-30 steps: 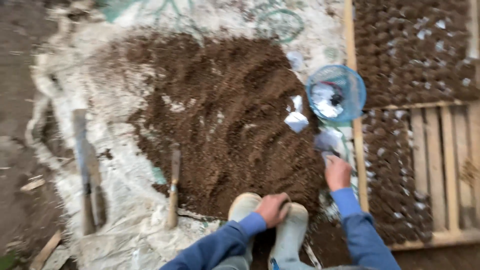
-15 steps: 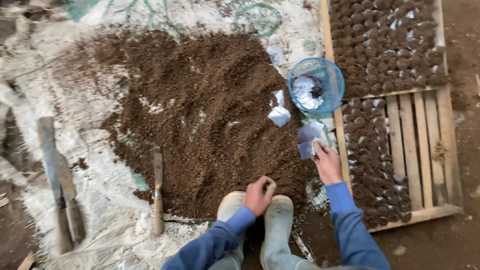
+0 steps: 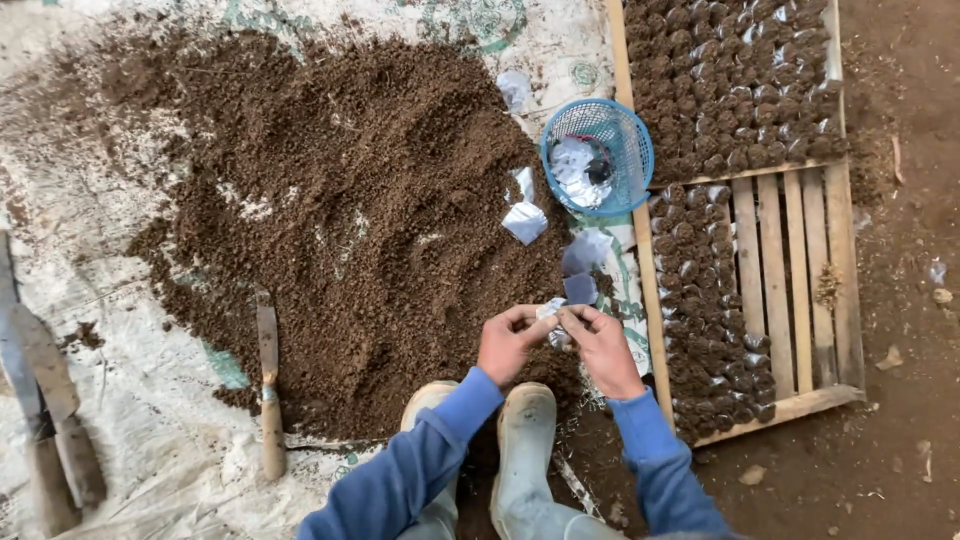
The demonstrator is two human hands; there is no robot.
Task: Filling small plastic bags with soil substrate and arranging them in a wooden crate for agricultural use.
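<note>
Lying at the far left edge on the pale woven sheet [image 3: 130,400] are two long, flat, rust-coloured blades [image 3: 45,400], side by side and partly cut off by the frame. A narrower tool with a wooden handle [image 3: 268,385] is resting just right of them, its blade end touching the lower left fringe of the soil heap [image 3: 350,210], which is spreading dark brown across the middle of the sheet. Two pale rubber boots [image 3: 500,450] are standing at the near edge of the heap, toes pointing into it. Above the boots, the left hand [image 3: 510,343] and the right hand [image 3: 603,348] are meeting, both sleeves blue; each is pinching one side of a small clear plastic bag [image 3: 552,312] between thumb and fingertips, so the bag is sitting between the two hands, above the near rim of the soil. Whether the bag mouth is open cannot be told. More loose clear bags [image 3: 527,220] are lying on the right slope of the heap, and a couple more just above the hands. A blue mesh basket [image 3: 635,150] holding crumpled bags is sitting at the heap's right edge, touching the wooden pallet [image 3: 790,280]. Rows of soil-filled bags [image 3: 735,80] are packing the pallet's far half and its left strip; the remaining slats are showing bare. Bare earth [image 3: 900,420] is lying to the right.
</note>
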